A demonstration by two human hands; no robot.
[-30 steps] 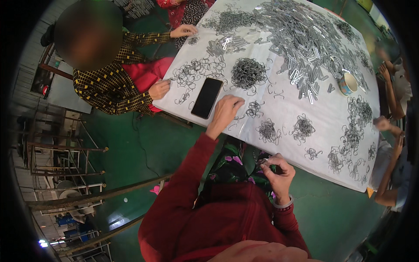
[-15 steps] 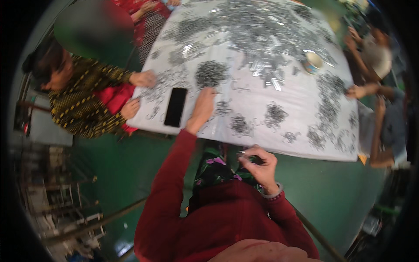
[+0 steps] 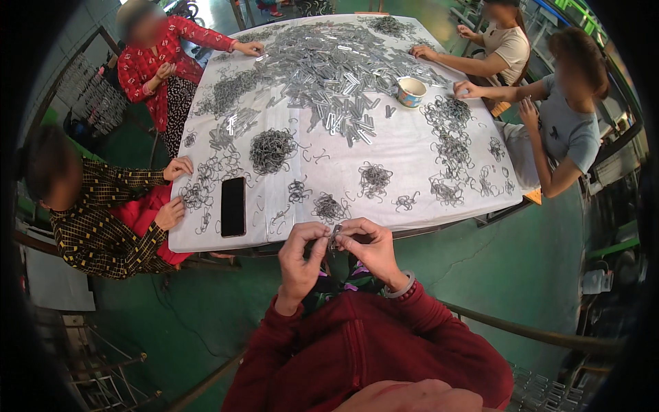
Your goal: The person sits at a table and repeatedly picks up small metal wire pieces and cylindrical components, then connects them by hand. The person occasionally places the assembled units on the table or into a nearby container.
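Note:
In front of the table's near edge, my left hand [image 3: 302, 254] and my right hand [image 3: 371, 250] meet, fingertips nearly touching. Both are closed in a pinch around small thin metal pieces [image 3: 334, 237], grey and narrow; the fingers partly hide their exact shape. Just beyond my hands lies a small pile of curved wire hooks [image 3: 331, 207]. A larger heap of hooks [image 3: 272, 150] sits farther left, and another pile [image 3: 375, 180] lies ahead to the right.
A white-covered table [image 3: 412, 147] carries a broad heap of flat metal strips [image 3: 343, 72]. A black phone [image 3: 233, 207] lies near its left front edge, a paper cup [image 3: 411, 92] right of the heap. Co-workers sit at both sides, some with a hand [image 3: 468, 89] on the table.
My left hand has come back from the hooks on the table to meet my right hand. My right hand has moved left and slightly up. The view has shifted.

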